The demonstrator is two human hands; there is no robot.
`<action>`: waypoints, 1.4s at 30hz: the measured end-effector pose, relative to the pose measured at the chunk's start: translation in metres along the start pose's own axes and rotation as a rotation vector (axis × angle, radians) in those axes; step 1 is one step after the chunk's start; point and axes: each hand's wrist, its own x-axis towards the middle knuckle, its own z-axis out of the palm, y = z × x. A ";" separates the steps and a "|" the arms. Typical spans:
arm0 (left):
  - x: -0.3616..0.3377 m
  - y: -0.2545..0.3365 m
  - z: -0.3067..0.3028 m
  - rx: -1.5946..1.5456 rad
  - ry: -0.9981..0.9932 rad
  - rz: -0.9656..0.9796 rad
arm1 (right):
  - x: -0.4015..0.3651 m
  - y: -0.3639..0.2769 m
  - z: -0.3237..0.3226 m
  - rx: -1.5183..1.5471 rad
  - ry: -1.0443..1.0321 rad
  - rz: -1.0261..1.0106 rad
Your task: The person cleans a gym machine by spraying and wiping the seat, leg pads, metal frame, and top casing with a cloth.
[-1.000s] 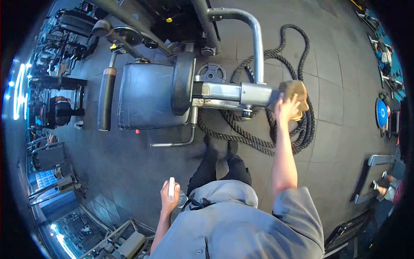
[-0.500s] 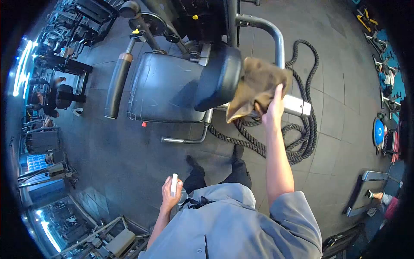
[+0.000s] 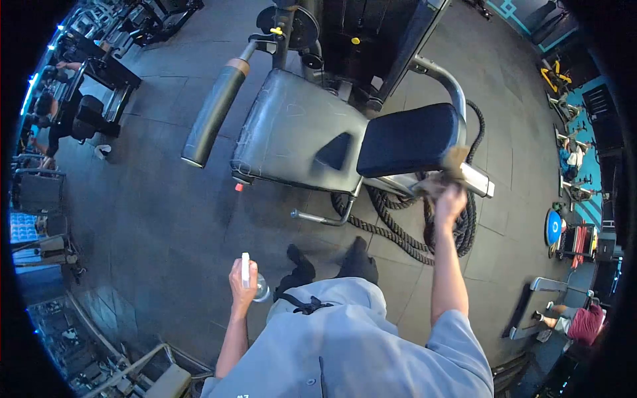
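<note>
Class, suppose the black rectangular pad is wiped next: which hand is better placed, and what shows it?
Probably the right hand: it grips a brown, crumpled cloth close beside the black rectangular pad. The left hand is farther off, holding a clear spray bottle with a white trigger.

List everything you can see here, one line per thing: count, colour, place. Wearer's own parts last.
cloth: one, brown, in the right hand
spray bottle: one, clear with white trigger, in the left hand
seat pad: one, dark grey, centre
smaller pad: one, black, right of the seat
roller pad: one, dark, left of the seat
rope: count unclear, black, on the floor
blue dome: one, blue, far right
other people: several, various, picture edges
floor: one, dark grey, underneath
left hand: one, bare, lower left
right hand: one, bare, beside the smaller pad
shirt: one, grey, bottom
</note>
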 end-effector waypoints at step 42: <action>0.389 0.011 0.373 0.283 -0.861 0.117 | 0.105 -0.094 0.079 -0.785 0.279 -0.468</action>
